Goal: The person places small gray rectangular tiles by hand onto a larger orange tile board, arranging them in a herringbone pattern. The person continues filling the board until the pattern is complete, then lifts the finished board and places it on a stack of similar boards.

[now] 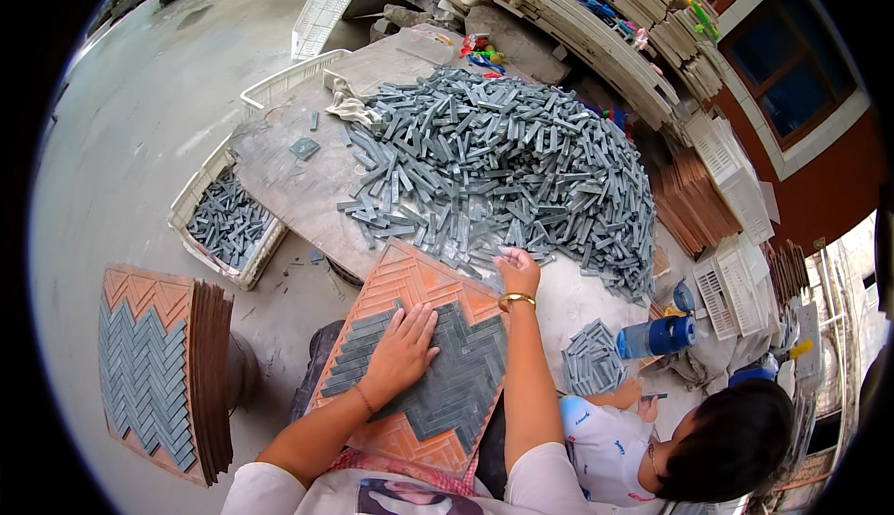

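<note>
An orange tray with a zigzag pattern lies tilted across my lap against the table edge. Grey stone strips fill its middle in a herringbone layout, while orange zigzag grooves show bare at its top and bottom. My left hand rests flat on the strips at the left part of the tray, fingers stretched out. Beyond the tray's upper right corner, my right hand, with a gold bangle at the wrist, has its fingers curled together close to loose strips; what is between the fingertips is too small to make out.
A large heap of grey strips covers the table. At left are a white crate of strips and a stack of trays. A child on my right holds a strip beside a small pile and a blue bottle.
</note>
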